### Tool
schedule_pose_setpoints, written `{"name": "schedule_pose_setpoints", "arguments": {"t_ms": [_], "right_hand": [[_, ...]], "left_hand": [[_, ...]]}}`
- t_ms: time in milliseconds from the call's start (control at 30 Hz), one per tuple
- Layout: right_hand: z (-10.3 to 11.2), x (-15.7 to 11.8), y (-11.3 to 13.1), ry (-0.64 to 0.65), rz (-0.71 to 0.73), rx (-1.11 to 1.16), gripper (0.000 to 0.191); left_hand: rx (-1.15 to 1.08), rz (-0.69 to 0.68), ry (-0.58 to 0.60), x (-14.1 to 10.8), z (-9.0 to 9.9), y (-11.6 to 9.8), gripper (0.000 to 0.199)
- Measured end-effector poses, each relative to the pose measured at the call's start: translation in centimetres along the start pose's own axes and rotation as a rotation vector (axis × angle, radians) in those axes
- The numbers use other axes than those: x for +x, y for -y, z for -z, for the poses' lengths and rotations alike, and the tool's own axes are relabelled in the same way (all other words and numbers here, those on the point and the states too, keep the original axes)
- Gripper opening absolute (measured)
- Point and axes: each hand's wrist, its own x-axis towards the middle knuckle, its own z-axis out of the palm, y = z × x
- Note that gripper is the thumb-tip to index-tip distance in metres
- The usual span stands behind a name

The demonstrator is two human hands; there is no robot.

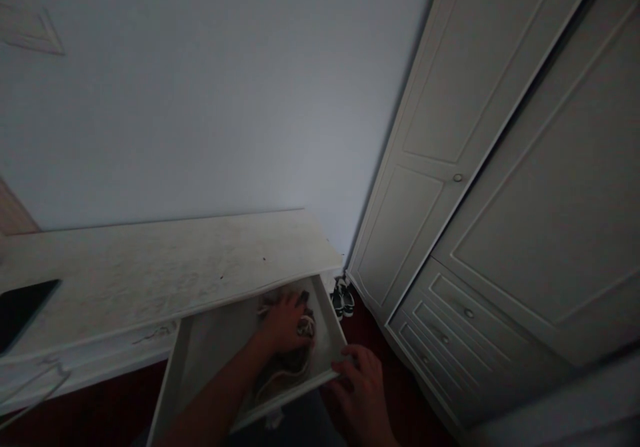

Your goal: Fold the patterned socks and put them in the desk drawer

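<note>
A white drawer (220, 340) is pulled out from the white dressing table (200, 247). Inside it, toward the right side, lies a dark brown, soft-looking item with pale cord-like trim (285, 370); its exact kind is unclear in the dim light. My left hand (284, 323) reaches in over it, fingers and thumb curved around its upper part. At the drawer's front right corner, my right hand (363, 373) has its fingers closed on the edge. My left hand and forearm hide some of the item and the drawer floor.
A dark flat device (25, 310) lies at the tabletop's left end. Black-and-white shoes (343, 298) stand on the dark red floor (363, 330) beyond the drawer. A white wardrobe (425, 213) with small drawers (450, 333) rises on the right.
</note>
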Motion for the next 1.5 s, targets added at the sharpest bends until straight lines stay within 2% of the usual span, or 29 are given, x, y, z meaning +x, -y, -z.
{"name": "schedule_pose_setpoints", "arguments": {"t_ms": [67,100,200,267,367,467,533,700,833,933,1067,1200,1333,1433,1500], "right_hand": [[0.1,0.1,0.2,-0.003,-0.002,0.002,0.016],[0.2,0.2,0.2,-0.003,-0.005,0.005,0.016],[0.2,0.4,0.3,0.012,-0.024,0.029,0.013],[0.1,0.5,0.2,0.027,-0.037,0.054,0.011],[-0.1,0.5,0.1,0.032,-0.038,0.076,0.01],[-0.1,0.3,0.1,0.027,-0.032,0.072,0.011],[-0.1,0.2,0.1,0.017,-0.03,0.065,0.015],[-0.1,0.0,0.0,0.004,0.004,0.053,0.027],[-0.1,0.0,-0.1,-0.006,-0.009,0.045,0.029],[-0.2,-0.1,0.0,-0.004,-0.011,0.044,0.03],[-0.2,-0.1,0.0,-0.014,0.003,0.04,0.031],[0.1,0.2,0.2,-0.015,0.01,0.01,0.031],[0.5,0.5,0.4,0.0,0.029,-0.005,0.028],[0.7,0.4,0.5,0.004,0.042,0.0,0.028],[0.7,0.4,0.5,0.004,0.048,0.01,0.03]], "left_hand": [[-0.001,-0.084,0.07,-1.3,-0.5,0.3,0.109],[0.004,-0.119,0.099,-2.0,-0.6,0.7,0.11],[0.05,-0.147,0.155,-4.5,-0.4,2.5,0.093],[0.097,-0.078,0.158,-6.1,0.0,4.1,0.087],[0.164,0.109,0.057,-7.4,0.7,6.5,0.08],[0.196,0.271,-0.023,-7.4,0.9,8.2,0.071],[0.186,0.297,-0.033,-6.7,0.8,8.6,0.064],[0.161,0.212,-0.084,-3.4,1.3,7.1,0.063],[0.128,0.148,-0.121,-0.1,1.4,4.2,0.057],[0.094,0.067,-0.096,1.4,0.7,1.7,0.06],[0.038,-0.088,-0.032,1.4,-0.1,-0.9,0.068],[-0.007,-0.194,0.011,-0.5,-0.5,-1.6,0.067],[-0.041,-0.201,0.075,-3.9,-0.6,0.2,0.061],[-0.016,-0.131,0.132,-6.6,-0.4,3.5,0.062],[0.027,-0.044,0.118,-7.9,0.1,6.3,0.068]]}}
